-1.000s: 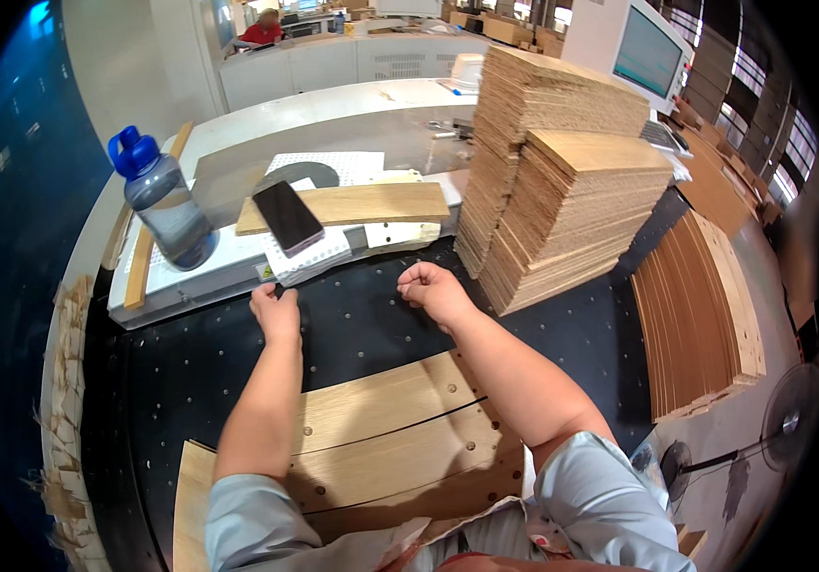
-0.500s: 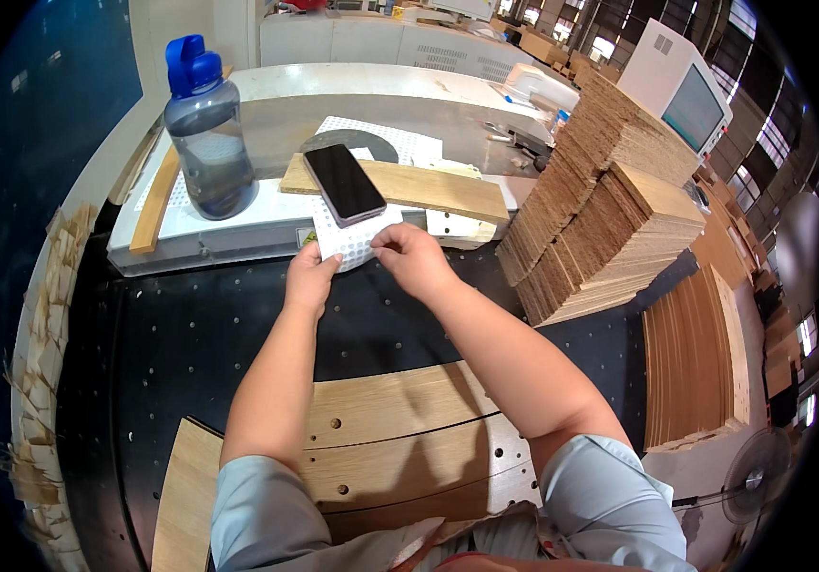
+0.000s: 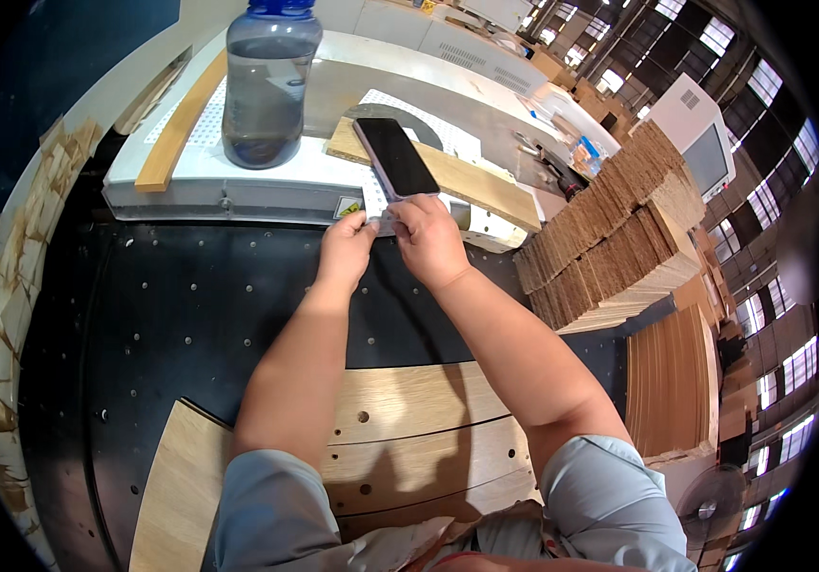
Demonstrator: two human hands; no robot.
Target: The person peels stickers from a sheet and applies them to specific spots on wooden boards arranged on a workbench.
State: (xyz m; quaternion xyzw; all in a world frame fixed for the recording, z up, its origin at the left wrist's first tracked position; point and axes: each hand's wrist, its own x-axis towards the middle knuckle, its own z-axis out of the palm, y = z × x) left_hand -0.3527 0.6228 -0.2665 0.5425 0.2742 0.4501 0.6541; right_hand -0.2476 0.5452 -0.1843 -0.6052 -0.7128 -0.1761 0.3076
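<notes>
A white sheet with rows of grey dots (image 3: 377,198), perhaps stickers, shows at the near edge of the white machine bed. My left hand (image 3: 346,253) pinches its near corner between thumb and fingers. Close beside it, the closed thumb and fingers of my right hand (image 3: 432,243) grip the sheet's near edge; whether a single dot is between them is too small to see. A black-screened phone (image 3: 397,157) lies just beyond my fingers, across a narrow wooden board (image 3: 486,194). My hands cover part of the sheet.
Left of the phone stands a large water bottle (image 3: 265,105), beside a wooden strip (image 3: 181,124). Tall stacks of cut boards (image 3: 610,238) rise at the right. Below my forearms, curved wooden panels with holes (image 3: 409,391) lie on the black perforated table (image 3: 200,286).
The view has shifted, so the bottle and phone sit higher and further right. My hands have drawn closer together at the sheet's near edge, and less of the sheet shows.
</notes>
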